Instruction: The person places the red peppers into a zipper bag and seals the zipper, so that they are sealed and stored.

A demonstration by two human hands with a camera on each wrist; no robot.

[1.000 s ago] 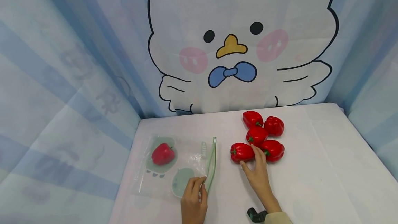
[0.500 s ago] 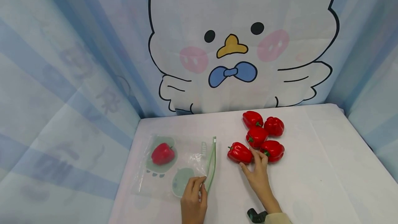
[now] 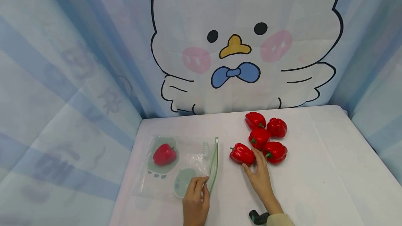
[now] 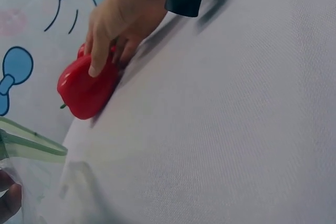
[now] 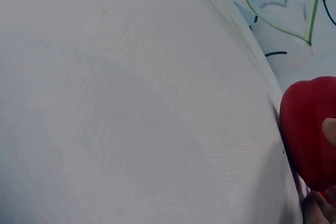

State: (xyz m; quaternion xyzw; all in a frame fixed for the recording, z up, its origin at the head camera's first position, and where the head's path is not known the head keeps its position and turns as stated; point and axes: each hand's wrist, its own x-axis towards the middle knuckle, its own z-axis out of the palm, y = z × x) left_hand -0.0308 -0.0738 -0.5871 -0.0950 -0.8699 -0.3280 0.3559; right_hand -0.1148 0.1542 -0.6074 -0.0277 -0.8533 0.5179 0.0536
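My left hand (image 3: 196,200) pinches the green-edged mouth of a clear zip bag (image 3: 194,149) lying flat on the table, its opening facing right. One red bell pepper (image 3: 164,155) shows through the plastic. To the right, my right hand (image 3: 260,177) holds another red bell pepper (image 3: 242,154), thumb on the near side and fingers on the far side, its green stem pointing left. The left wrist view shows this pepper (image 4: 86,90) low against the white cloth. In the right wrist view, a fingertip lies on the pepper (image 5: 307,129).
Several more red bell peppers (image 3: 259,137) sit grouped just behind and right of my right hand. A white cloth covers the table (image 3: 326,170). Curtains (image 3: 72,107) with a cartoon bird enclose the back and sides. A black wrist device (image 3: 258,217) is by my right wrist.
The pepper at my right hand has shifted slightly left and turned, coming away from the group. My left hand and the bag stay in place.
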